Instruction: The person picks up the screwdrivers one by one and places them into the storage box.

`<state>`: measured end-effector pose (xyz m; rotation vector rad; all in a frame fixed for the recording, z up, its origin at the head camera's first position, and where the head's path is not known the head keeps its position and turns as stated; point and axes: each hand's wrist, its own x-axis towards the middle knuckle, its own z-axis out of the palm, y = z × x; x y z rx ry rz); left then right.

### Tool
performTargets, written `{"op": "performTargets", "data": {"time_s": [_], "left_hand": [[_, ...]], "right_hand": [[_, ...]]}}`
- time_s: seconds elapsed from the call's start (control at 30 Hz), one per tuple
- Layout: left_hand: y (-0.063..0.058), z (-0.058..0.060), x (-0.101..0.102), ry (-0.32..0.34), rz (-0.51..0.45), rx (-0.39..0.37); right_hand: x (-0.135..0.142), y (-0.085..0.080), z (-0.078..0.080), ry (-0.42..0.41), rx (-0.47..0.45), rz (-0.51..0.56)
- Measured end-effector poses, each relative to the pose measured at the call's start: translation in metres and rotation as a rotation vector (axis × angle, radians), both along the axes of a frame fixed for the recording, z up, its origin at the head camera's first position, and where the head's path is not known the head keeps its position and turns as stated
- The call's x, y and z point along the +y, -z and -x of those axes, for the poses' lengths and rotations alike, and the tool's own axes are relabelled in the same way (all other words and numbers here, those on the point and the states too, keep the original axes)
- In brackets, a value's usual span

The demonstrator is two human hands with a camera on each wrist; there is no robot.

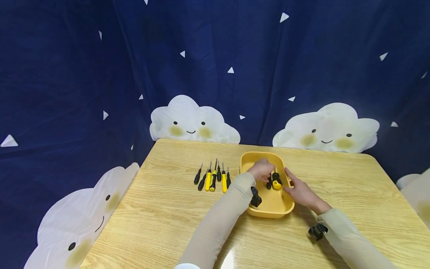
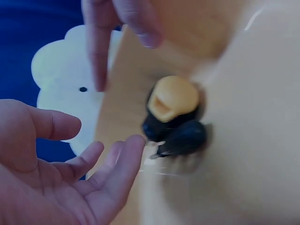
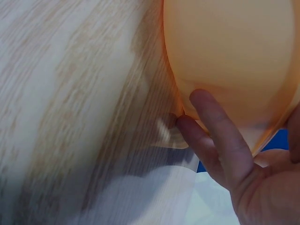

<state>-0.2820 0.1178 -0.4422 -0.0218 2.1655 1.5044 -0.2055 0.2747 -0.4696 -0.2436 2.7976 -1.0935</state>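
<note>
My left hand [image 1: 262,169] is inside the yellow plastic bin [image 1: 267,215], fingers loosely bent. In the left wrist view its fingertips are close to the shaft end of a black-handled screwdriver [image 2: 184,138], and the thumb stands apart from the fingers. Beside that lies a screwdriver with a thick black and yellow handle [image 1: 277,182]. Whether the fingertips touch a shaft, I cannot tell. My right hand [image 1: 303,192] lies along the bin's right side, and its nearly straight fingers [image 3: 225,136] touch the wall.
Left of the bin, several screwdrivers [image 1: 214,180] with black or yellow handles lie in a row on the wooden table [image 1: 161,224], shafts pointing away. A dark blue curtain [image 1: 208,33] with white clouds hangs behind the table.
</note>
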Motion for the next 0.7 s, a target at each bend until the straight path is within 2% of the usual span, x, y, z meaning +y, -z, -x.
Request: {"op": "performTargets", "data": {"time_s": [0.1, 0.17, 0.23, 0.33, 0.43, 0.53, 0.7], "left_hand": [[-0.01, 0.0, -0.007, 0.066, 0.026, 0.058], [-0.019, -0.003, -0.012, 0.11, 0.078, 0.119], [-0.024, -0.001, -0.017, 0.152, 0.157, 0.205], [-0.031, 0.003, -0.024, 0.198, 0.323, 0.352], [-0.036, 0.007, -0.031, 0.207, 0.471, 0.456], [-0.042, 0.008, -0.039, 0.191, 0.563, 0.504], [-0.048, 0.007, -0.057, 0.175, 0.6, 0.53]], "right_hand": [[0.0, -0.001, 0.0, 0.003, 0.003, 0.0], [0.0, -0.001, 0.0, 0.004, 0.0, -0.002], [0.0, -0.001, 0.001, 0.008, -0.005, -0.007], [0.001, 0.0, 0.001, 0.006, -0.004, -0.024], [0.001, -0.001, 0.001, 0.005, -0.009, -0.028], [0.001, -0.001, 0.0, 0.002, -0.018, -0.017], [0.001, 0.001, 0.0, -0.005, -0.01, -0.005]]}}
